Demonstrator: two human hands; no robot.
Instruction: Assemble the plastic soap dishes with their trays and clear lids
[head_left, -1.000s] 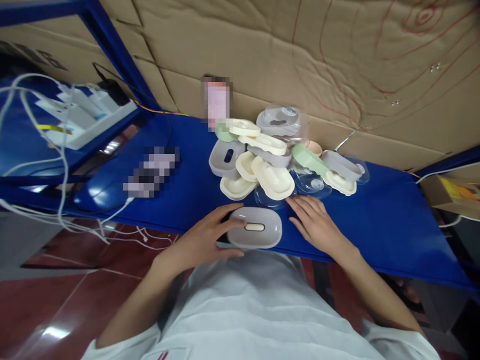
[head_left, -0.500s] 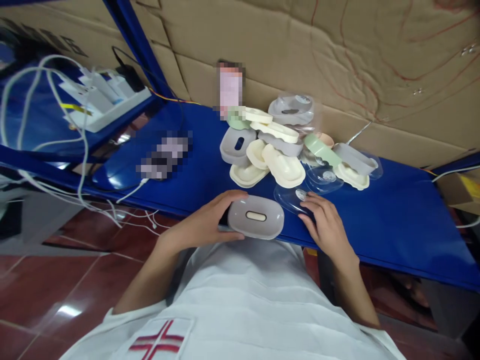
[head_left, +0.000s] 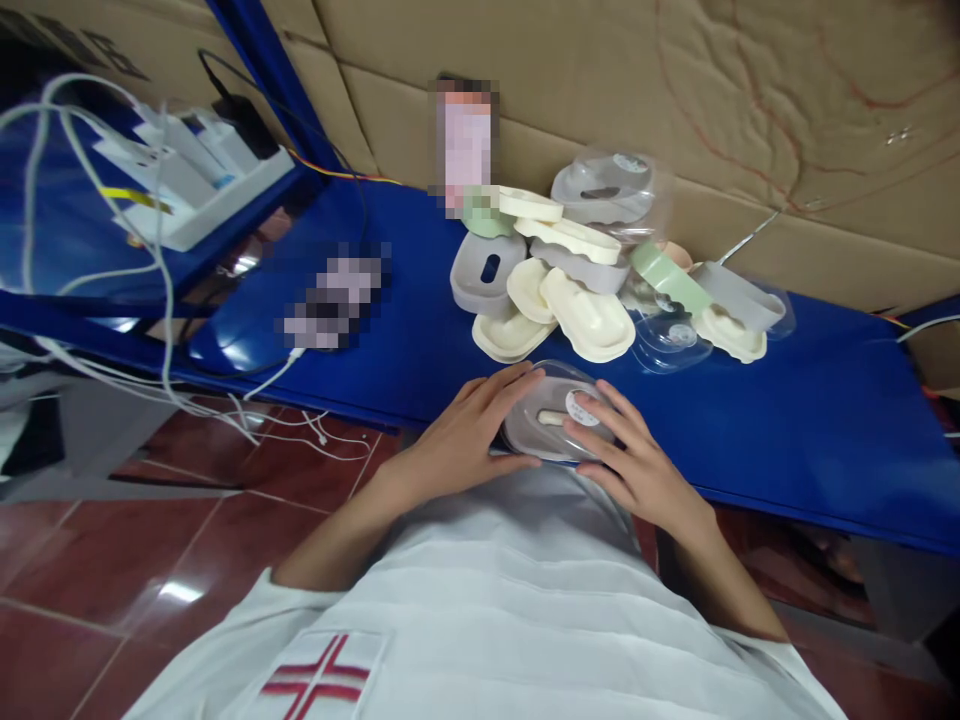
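A grey oval soap dish (head_left: 529, 440) sits at the shelf's front edge, close to my body. Cream shows through its central slot. Over it lies a clear plastic cover (head_left: 581, 407) with a round white sticker; whether it is fully seated I cannot tell. My left hand (head_left: 476, 430) grips the dish and cover from the left, fingers on the far rim, thumb at the near edge. From the right, my right hand (head_left: 637, 460) holds the cover, fingers spread over its top by the sticker and thumb low at the near side.
Behind my hands lies a pile of cream trays (head_left: 589, 315), grey dishes (head_left: 487, 275), green pieces (head_left: 667, 280) and clear covers (head_left: 671, 345) on the blue shelf (head_left: 810, 420). Blurred phones (head_left: 334, 300) and a white power strip (head_left: 225, 200) with trailing cables are leftward. Cardboard (head_left: 525, 90) stands behind.
My right hand has brought the clear cover leftward from the shelf onto the grey dish. My left hand's fingers now reach over the cover's far rim. The view has shifted slightly.
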